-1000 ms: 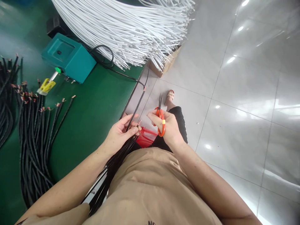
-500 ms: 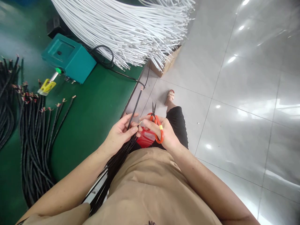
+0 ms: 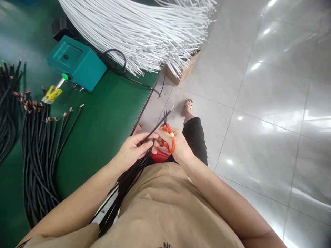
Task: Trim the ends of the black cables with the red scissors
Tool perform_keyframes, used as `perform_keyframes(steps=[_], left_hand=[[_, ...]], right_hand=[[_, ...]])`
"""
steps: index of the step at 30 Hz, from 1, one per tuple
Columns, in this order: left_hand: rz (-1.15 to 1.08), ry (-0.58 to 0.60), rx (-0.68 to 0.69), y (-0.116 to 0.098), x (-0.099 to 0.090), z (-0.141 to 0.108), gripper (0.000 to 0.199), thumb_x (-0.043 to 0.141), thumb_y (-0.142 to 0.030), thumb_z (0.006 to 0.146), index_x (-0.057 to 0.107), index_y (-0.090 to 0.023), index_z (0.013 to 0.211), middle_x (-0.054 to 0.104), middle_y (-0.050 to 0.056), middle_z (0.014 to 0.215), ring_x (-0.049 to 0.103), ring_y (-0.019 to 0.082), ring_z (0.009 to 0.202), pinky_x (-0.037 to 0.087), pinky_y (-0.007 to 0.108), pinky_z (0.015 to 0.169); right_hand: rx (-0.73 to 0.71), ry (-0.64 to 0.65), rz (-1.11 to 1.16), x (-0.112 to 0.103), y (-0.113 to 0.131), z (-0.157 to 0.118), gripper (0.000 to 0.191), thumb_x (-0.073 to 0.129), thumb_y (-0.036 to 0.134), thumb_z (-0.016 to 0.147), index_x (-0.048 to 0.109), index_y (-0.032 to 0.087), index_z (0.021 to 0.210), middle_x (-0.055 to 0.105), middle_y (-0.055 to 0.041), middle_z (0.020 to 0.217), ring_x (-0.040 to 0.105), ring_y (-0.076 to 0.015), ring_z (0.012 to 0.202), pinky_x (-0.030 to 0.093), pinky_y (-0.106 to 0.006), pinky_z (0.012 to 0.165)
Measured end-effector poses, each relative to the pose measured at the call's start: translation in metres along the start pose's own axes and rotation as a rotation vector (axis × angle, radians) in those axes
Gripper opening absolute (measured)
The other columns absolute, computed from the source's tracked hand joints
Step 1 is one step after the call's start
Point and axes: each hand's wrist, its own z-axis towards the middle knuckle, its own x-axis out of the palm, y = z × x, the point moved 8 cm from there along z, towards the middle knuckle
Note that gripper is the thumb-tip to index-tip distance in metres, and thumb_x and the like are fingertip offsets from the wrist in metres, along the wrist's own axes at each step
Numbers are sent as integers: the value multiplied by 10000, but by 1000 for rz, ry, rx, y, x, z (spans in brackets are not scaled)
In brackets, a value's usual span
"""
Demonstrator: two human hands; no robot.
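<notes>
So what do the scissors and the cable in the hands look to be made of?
Scissors: orange handle loops with a glossy, plastic-looking coating; the blades look dark, probably metal. Black cable: matte sheath, likely rubber or PVC, with a reddish tip that could be bare copper.

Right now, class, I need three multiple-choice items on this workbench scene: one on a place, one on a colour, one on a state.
1. Where does the teal box sit?
A. on the green table
B. on the floor
C. on the lap

2. What colour are the scissors' handles?
A. blue
B. orange
C. white

3. How is the black cable in the left hand?
A. lying loose
B. pinched between fingers
C. coiled up

Answers: 1 A, it rests on the green top; 2 B, orange loops show in the right hand; 3 B, the fingers close on it.
</notes>
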Motion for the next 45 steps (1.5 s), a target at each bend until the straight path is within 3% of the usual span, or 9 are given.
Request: perform_keyframes(steps=[4, 11, 14, 17, 20, 24, 28, 35, 45], left_hand=[[-43, -12, 1, -1, -2, 0, 340, 677, -296, 794, 663, -216, 1125, 677, 60, 814, 594, 102, 610, 223, 161, 389], [-59, 5, 26, -3, -1, 0, 344, 669, -260, 804, 652, -243, 1147, 683, 47, 831, 606, 95, 641, 241, 151, 391], [-17, -31, 41, -6, -1, 0, 362, 674, -280, 797, 650, -262, 1158, 691, 88, 1088, 655, 153, 836, 283, 159, 402], [37, -42, 64, -8, -1, -1, 365, 682, -293, 786, 669, -260, 1149, 515, 96, 1400, 621, 208, 1013, 392, 183, 479], [84, -9, 59, -5, 1, -2, 356, 672, -292, 795, 676, -270, 1151, 404, 67, 1490, 597, 220, 1050, 478, 219, 590], [3, 82, 63, -3, 8, -2, 449, 665, -267, 807, 603, -289, 1251, 479, 65, 1437, 521, 265, 1210, 528, 292, 789], [-217, 33, 162, -15, 4, -1, 395, 604, -302, 858, 602, -256, 1250, 523, 76, 1396, 405, 272, 1335, 408, 407, 1043], [-154, -134, 177, -14, -14, 3, 196, 666, -265, 809, 732, -241, 992, 673, 43, 1092, 596, 183, 1061, 434, 319, 978], [-134, -178, 227, -18, -15, 1, 236, 673, -230, 799, 640, -247, 1032, 579, -7, 870, 578, 112, 829, 469, 254, 804]], right_hand=[[-34, -157, -95, -19, 2, -3, 398, 660, 533, 727, 529, 183, 592, 509, 30, 521, 458, -89, 472, 360, -250, 508], [-80, -224, -261, -25, 9, -12, 300, 667, 450, 725, 592, 178, 626, 478, 44, 526, 417, -87, 495, 347, -247, 520], [-184, -339, -269, -31, 22, -14, 243, 653, 403, 743, 628, 171, 674, 496, 39, 568, 436, -93, 553, 375, -246, 569], [-297, -390, -228, -31, 39, -15, 234, 662, 396, 739, 675, 167, 785, 527, 29, 616, 467, -105, 611, 393, -248, 605], [-298, -379, -214, -27, 51, -12, 228, 686, 390, 724, 672, 170, 782, 515, 40, 599, 444, -92, 575, 385, -241, 573], [-261, -290, -207, -15, 53, -10, 261, 679, 376, 725, 575, 170, 604, 474, 53, 534, 387, -69, 507, 343, -225, 510], [-175, -226, -190, -6, 31, -8, 258, 701, 377, 689, 576, 165, 610, 471, 57, 531, 365, -60, 484, 335, -215, 485], [-90, -194, -399, 2, -10, -3, 224, 716, 350, 661, 671, 142, 728, 533, 33, 581, 425, -81, 539, 374, -218, 518], [-123, -234, -467, -9, 5, -18, 206, 635, 345, 746, 695, 154, 792, 634, -6, 694, 539, -114, 615, 438, -233, 592]])
